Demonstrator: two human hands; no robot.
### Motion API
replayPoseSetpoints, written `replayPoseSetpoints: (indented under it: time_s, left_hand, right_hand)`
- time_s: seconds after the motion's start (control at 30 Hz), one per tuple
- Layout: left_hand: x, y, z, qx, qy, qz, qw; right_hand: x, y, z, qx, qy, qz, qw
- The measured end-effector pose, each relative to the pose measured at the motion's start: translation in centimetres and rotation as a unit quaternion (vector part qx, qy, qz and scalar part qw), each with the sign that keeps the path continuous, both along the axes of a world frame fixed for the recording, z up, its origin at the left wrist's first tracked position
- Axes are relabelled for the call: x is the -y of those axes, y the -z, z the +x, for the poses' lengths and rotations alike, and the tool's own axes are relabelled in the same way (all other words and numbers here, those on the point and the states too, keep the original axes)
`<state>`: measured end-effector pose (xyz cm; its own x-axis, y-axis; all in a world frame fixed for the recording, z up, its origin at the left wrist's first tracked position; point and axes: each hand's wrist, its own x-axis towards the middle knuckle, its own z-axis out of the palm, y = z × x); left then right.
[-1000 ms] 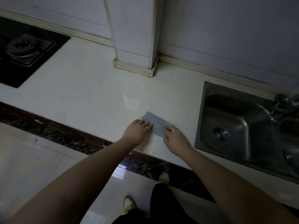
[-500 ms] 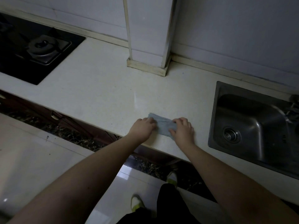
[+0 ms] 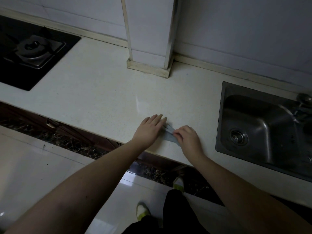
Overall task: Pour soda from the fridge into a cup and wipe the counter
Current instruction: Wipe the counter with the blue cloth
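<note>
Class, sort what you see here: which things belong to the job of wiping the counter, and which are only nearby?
Belong to the job:
blue cloth
counter
left hand, flat on the cloth
right hand, pinching the cloth

Only nearby:
sink
gas hob
tap

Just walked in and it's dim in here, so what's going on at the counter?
A person is folding a small blue cloth on the pale counter, near its front edge. The left hand lies flat with straight fingers on the cloth's left part, while the right hand pinches its other end. The sink is to the right, the stove at far left.
</note>
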<state>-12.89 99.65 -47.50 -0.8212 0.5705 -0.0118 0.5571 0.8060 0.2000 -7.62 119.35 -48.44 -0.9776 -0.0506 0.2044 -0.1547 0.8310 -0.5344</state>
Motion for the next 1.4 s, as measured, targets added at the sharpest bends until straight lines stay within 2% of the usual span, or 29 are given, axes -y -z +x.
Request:
replayPoseSetpoints:
  time_s: [0.13, 0.23, 0.5, 0.63, 0.8, 0.93, 1.07, 1.2, 1.4]
  left_hand:
    - [-0.1, 0.5, 0.1, 0.0, 0.034, -0.02, 0.999]
    - [-0.5, 0.5, 0.1, -0.042, 0.072, -0.018, 0.996]
    - [1.7, 1.0, 2.4, -0.102, 0.138, 0.05, 0.984]
    - [2.8, 1.8, 3.9, -0.074, 0.16, 0.066, 0.982]
    - [3.1, 2.4, 4.9, -0.029, 0.152, 0.033, 0.987]
    - [2.2, 1.8, 4.7, -0.017, 0.105, 0.056, 0.993]
    - [1.3, 2.6, 3.0, 0.001, 0.077, 0.009, 0.997]
    - [1.4, 3.8, 2.3, 0.105, 0.107, -0.062, 0.987]
    - [-0.3, 4.2, 1.6, 0.08, 0.048, -0.045, 0.995]
  right_hand:
    - [0.0, 0.6, 2.1, -0.022, -0.049, 0.013, 0.998]
    - [0.4, 0.9, 3.0, -0.045, -0.058, -0.008, 0.997]
    - [0.7, 0.9, 5.2, -0.008, -0.069, -0.034, 0.997]
    - [1.2, 0.9, 6.0, -0.001, -0.04, -0.015, 0.999]
    - [2.9, 1.5, 6.3, 0.123, 0.009, 0.064, 0.99]
    - [4.2, 2.1, 6.3, 0.121, 0.037, 0.127, 0.984]
    - [5.5, 1.7, 6.4, 0.171, 0.042, 0.177, 0.968]
    - [5.3, 2.0, 5.8, 0.197, 0.021, 0.209, 0.958]
    - [3.9, 1.7, 2.6, 0.218, 0.016, 0.224, 0.95]
